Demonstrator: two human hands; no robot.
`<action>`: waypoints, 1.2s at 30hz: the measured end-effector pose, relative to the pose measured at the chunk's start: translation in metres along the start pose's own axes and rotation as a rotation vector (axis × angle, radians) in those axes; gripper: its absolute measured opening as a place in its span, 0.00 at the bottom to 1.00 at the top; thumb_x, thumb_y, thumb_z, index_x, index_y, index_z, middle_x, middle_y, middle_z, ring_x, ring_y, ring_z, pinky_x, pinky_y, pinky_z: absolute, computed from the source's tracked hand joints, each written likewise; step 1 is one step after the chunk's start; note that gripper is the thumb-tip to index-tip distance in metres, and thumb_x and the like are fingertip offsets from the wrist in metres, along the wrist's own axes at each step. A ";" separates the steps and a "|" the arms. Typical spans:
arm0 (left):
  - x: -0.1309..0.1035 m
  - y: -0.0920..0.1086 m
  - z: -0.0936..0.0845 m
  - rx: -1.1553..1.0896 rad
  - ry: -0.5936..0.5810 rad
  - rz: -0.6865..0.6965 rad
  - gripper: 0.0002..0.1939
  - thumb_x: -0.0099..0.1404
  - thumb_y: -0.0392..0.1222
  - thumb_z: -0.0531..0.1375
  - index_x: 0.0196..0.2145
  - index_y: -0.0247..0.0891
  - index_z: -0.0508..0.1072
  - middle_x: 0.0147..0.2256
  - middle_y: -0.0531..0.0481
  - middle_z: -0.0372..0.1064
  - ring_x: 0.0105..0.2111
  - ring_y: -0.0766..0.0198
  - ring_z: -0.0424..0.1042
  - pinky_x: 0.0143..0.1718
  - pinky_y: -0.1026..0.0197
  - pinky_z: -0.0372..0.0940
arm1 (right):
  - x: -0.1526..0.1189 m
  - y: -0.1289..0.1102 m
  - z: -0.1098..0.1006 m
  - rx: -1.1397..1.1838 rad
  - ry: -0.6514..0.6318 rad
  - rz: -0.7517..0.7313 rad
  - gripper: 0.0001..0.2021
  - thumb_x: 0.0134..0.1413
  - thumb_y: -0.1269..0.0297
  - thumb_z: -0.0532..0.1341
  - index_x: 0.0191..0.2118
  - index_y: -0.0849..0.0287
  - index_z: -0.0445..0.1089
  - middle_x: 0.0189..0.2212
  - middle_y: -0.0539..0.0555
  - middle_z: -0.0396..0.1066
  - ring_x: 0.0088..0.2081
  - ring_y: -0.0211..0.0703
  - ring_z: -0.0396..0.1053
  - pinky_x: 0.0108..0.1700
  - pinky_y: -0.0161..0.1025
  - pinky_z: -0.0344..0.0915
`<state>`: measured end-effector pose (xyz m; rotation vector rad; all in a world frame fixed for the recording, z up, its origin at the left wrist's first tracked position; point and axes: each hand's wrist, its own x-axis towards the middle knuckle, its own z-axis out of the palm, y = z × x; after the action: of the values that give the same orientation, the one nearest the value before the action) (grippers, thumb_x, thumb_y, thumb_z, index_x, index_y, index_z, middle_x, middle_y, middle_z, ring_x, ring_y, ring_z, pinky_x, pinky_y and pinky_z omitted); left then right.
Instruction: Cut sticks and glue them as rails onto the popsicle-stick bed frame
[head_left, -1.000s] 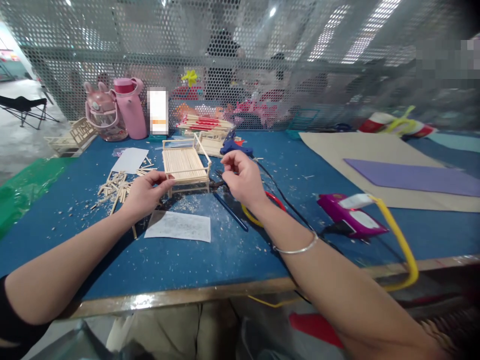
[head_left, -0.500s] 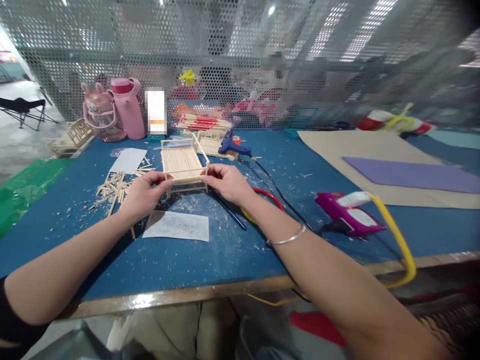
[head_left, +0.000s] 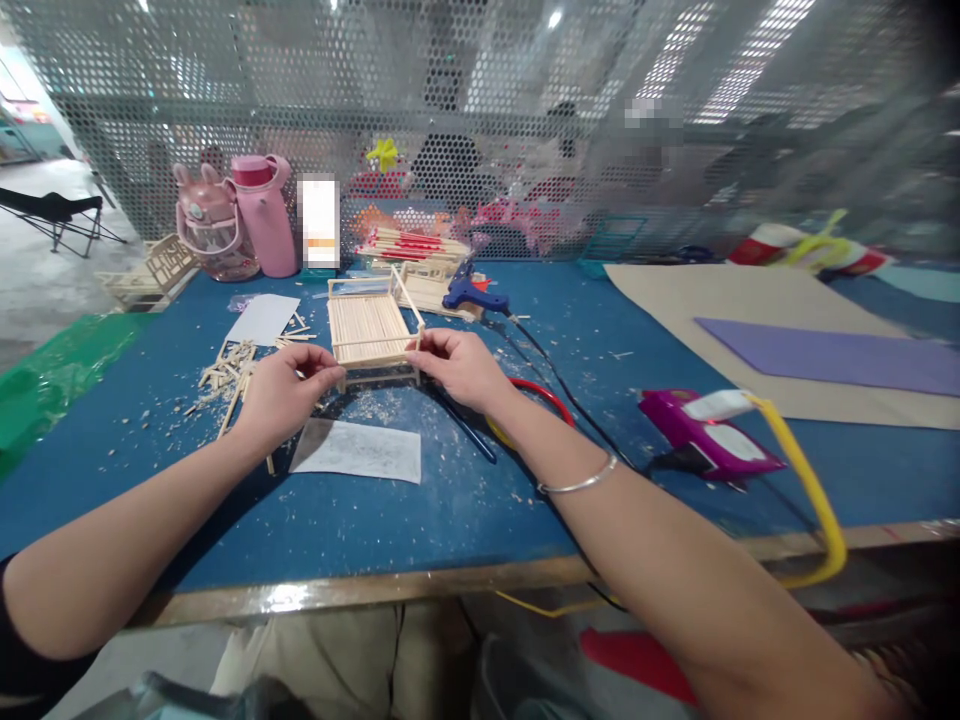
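A miniature stick-built bed frame, with a slatted top, low rails and short legs, sits on the blue table between my hands. My left hand is closed in a pinch at its front left corner, thumb beside the leg. At the front right corner, my right hand pinches the frame near the upright post. A slanted stick runs back from that post along the right side. Loose cut sticks lie in a pile beyond my left wrist. A smudged white paper rests in front of the frame.
A blue glue gun with a black cord lies behind my right hand. Red-tipped stick bundles and pink bottles stand at the back. To the right are a purple device with a yellow strap and a purple sheet.
The view has shifted slightly, so things appear a little farther right. My left fingers have slid slightly lower at the frame's front left corner; my right hand keeps its pinch.
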<state>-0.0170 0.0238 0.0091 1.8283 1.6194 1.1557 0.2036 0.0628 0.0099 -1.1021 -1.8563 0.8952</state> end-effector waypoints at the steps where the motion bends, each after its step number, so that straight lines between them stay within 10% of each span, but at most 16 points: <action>1: 0.000 0.001 0.000 0.003 0.000 -0.003 0.06 0.54 0.43 0.61 0.26 0.37 0.71 0.25 0.53 0.69 0.24 0.67 0.64 0.29 0.62 0.59 | 0.000 0.000 0.000 0.006 0.000 0.000 0.07 0.48 0.62 0.60 0.30 0.61 0.67 0.24 0.48 0.64 0.26 0.33 0.58 0.31 0.36 0.57; 7: -0.003 0.002 0.002 0.030 0.016 0.030 0.06 0.55 0.43 0.61 0.28 0.37 0.71 0.24 0.53 0.68 0.23 0.67 0.64 0.27 0.63 0.59 | -0.001 0.001 0.000 0.069 -0.022 0.025 0.08 0.47 0.61 0.60 0.31 0.62 0.67 0.23 0.47 0.63 0.25 0.32 0.57 0.28 0.34 0.54; 25: -0.010 0.012 -0.001 0.127 0.129 0.734 0.06 0.60 0.40 0.58 0.33 0.41 0.75 0.30 0.49 0.73 0.30 0.63 0.68 0.35 0.59 0.63 | 0.000 -0.006 -0.011 0.120 -0.050 0.067 0.14 0.47 0.57 0.58 0.38 0.60 0.63 0.21 0.43 0.59 0.19 0.29 0.53 0.22 0.31 0.50; 28: -0.020 0.019 -0.002 -0.006 0.191 0.644 0.05 0.62 0.38 0.55 0.35 0.40 0.70 0.34 0.48 0.73 0.36 0.61 0.70 0.40 0.58 0.63 | -0.007 -0.018 -0.029 -0.158 0.031 0.054 0.12 0.47 0.55 0.58 0.30 0.59 0.63 0.19 0.43 0.58 0.19 0.30 0.53 0.22 0.31 0.49; 32: -0.030 0.024 0.001 -0.305 0.165 0.422 0.03 0.67 0.39 0.48 0.36 0.41 0.59 0.38 0.46 0.73 0.38 0.61 0.70 0.41 0.57 0.62 | -0.021 -0.031 -0.038 -0.634 -0.343 0.256 0.17 0.36 0.56 0.67 0.14 0.58 0.61 0.11 0.47 0.58 0.16 0.33 0.52 0.20 0.34 0.44; 36: -0.033 0.026 0.005 -0.415 0.025 0.310 0.07 0.68 0.44 0.44 0.34 0.42 0.57 0.25 0.54 0.64 0.27 0.65 0.67 0.33 0.60 0.62 | -0.027 -0.032 -0.028 -0.711 -0.337 0.259 0.18 0.35 0.69 0.65 0.08 0.58 0.57 0.07 0.48 0.55 0.13 0.32 0.49 0.18 0.35 0.42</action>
<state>0.0034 -0.0122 0.0171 1.8226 1.0247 1.5191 0.2254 0.0309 0.0428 -1.7319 -2.4461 0.5822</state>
